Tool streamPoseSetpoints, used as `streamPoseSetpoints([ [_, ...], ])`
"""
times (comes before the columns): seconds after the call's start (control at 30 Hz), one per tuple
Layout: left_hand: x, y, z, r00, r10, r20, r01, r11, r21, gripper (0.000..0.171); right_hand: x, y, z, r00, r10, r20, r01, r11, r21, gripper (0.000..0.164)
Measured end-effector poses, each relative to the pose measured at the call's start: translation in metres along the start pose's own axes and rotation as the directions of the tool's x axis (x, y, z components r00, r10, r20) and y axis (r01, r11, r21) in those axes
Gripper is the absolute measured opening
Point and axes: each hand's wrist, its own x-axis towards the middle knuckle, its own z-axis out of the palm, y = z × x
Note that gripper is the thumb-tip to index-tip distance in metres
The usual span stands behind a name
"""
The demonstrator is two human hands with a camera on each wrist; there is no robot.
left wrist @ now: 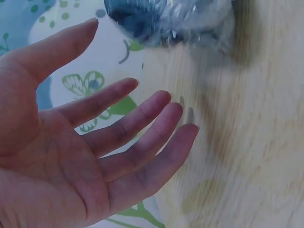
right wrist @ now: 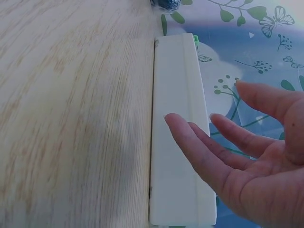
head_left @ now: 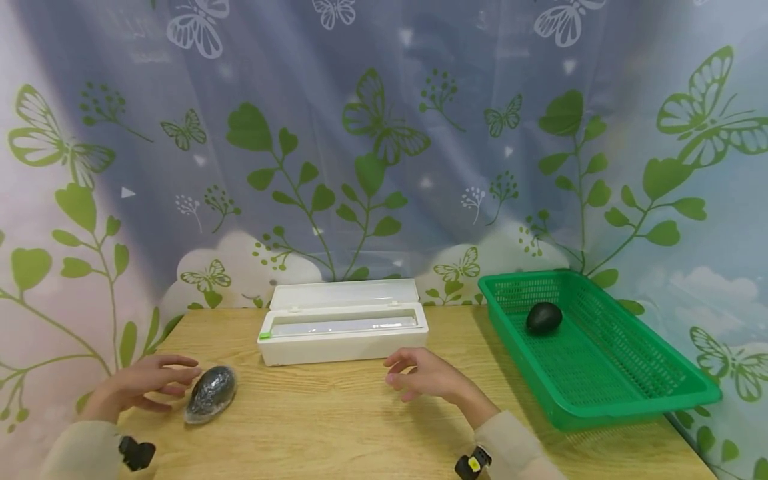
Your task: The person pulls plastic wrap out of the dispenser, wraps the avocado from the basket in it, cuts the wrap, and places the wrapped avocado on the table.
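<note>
A dark avocado (head_left: pixel 211 393) wrapped in clear plastic film lies on the left of the table; part of it shows at the top of the left wrist view. Just left of it is my left hand (head_left: pixel 150 385), its fingers spread and relaxed; in the left wrist view a gap separates them from the avocado. My right hand (head_left: pixel 429 375) hovers in front of the right end of a white cling film dispenser (head_left: pixel 342 348), fingers loosely bent and holding nothing. The dispenser's lid (head_left: pixel 345 294) is raised, and a green slider (head_left: pixel 265 335) sits at its left end.
On the right stands a green plastic basket (head_left: pixel 606 413) with another dark avocado (head_left: pixel 544 319) inside, near its far left corner. Behind the wooden table (head_left: pixel 312 427) hangs a curtain (head_left: pixel 456 167) printed with butterflies and leaves.
</note>
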Motion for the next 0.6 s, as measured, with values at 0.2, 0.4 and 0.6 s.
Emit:
streamPoseSetpoints([
  [0.2,-0.001,0.008,0.003,1.0,0.005,0.024,-0.005,1.0,0.007,0.076,0.0,0.001,0.0,1.0,-0.002,-0.007,0.002,1.0,-0.003,0.042],
  [0.4,-0.001,0.015,0.005,0.999,0.025,0.036,-0.026,0.999,0.023,0.077,0.0,0.003,-0.002,1.0,-0.005,-0.008,0.005,1.0,-0.004,0.043],
  [0.6,-0.002,0.026,0.007,0.996,0.079,0.031,-0.08,0.994,0.068,0.077,0.0,0.002,-0.004,1.0,-0.001,-0.02,0.0,1.0,-0.023,0.041],
])
